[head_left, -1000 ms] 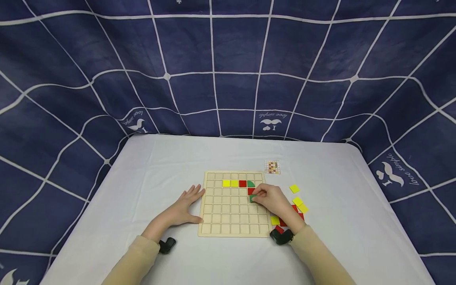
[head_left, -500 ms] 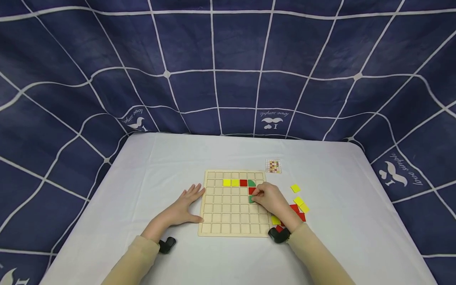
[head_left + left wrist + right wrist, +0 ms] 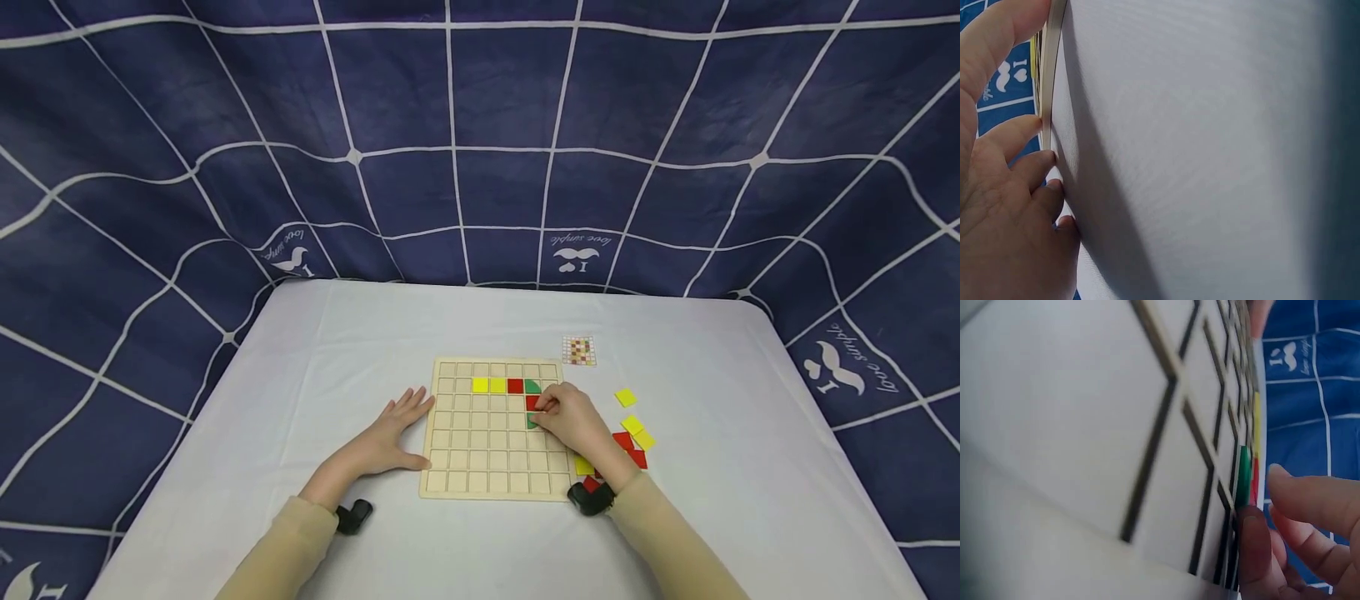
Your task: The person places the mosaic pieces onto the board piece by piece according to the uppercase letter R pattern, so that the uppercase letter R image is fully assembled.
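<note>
My left hand (image 3: 386, 433) is spread wide at the wooden grid board's left side, fingertips and thumb touching its edge. The board (image 3: 476, 482) lies flat, its rim also seen in the left wrist view. My right hand (image 3: 577, 423) is over the board's right part. Its thumb (image 3: 1254, 547) touches a green tile (image 3: 1243, 475), partly covered in the head view, while the index finger (image 3: 1310, 494) stands apart from it. Above that tile sit a red tile (image 3: 532, 402) and a rounded green tile (image 3: 532, 387). Leftward in that row are another red tile (image 3: 515, 386) and two yellow tiles (image 3: 488, 385).
A small printed pattern card (image 3: 579, 351) lies behind the board's right corner. Right of the board are loose yellow tiles (image 3: 632, 425) and red tiles (image 3: 623, 440), some partly hidden by the right forearm. A white cloth (image 3: 360, 325) covers the table.
The green tile by my right thumb has turned and settled flatter in its cell below the red tile. My left hand keeps its place at the board's edge.
</note>
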`<action>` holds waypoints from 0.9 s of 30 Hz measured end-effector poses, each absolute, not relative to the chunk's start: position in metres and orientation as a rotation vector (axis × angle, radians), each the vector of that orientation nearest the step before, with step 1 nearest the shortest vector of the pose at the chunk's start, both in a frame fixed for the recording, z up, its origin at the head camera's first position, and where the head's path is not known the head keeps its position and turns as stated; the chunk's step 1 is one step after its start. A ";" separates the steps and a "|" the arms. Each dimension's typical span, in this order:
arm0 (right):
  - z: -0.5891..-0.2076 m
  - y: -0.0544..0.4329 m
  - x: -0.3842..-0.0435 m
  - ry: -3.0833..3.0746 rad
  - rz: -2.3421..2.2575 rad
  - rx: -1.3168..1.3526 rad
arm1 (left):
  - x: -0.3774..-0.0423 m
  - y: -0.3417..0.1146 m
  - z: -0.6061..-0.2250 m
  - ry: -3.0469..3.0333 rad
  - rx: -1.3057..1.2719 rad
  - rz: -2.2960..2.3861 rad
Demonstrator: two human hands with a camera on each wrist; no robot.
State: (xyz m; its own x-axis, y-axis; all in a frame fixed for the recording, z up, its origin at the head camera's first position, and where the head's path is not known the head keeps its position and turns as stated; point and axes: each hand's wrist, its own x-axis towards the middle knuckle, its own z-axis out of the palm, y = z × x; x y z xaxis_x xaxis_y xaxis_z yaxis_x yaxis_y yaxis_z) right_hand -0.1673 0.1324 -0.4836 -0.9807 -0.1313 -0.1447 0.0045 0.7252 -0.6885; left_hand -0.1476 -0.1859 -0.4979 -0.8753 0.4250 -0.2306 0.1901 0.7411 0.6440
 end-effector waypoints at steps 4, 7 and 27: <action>-0.482 0.137 -0.168 2.704 -1.115 -0.067 | -0.147 -0.186 -0.499 2.581 0.473 0.894; -0.479 0.144 -0.170 2.689 -1.114 -0.073 | -0.148 -0.187 -0.501 2.581 0.474 0.897; -0.478 0.252 -0.177 2.739 -0.994 0.328 | -0.148 -0.189 -0.503 2.567 0.483 0.900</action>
State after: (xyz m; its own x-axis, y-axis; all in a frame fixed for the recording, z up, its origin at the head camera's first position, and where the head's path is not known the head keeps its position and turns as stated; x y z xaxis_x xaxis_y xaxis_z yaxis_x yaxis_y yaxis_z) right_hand -0.1770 0.2521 -0.4782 -0.9534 0.1363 -0.2693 0.2773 0.7480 -0.6030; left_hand -0.1481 -0.1889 -0.5028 -0.8702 0.4338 -0.2336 0.1928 0.7362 0.6488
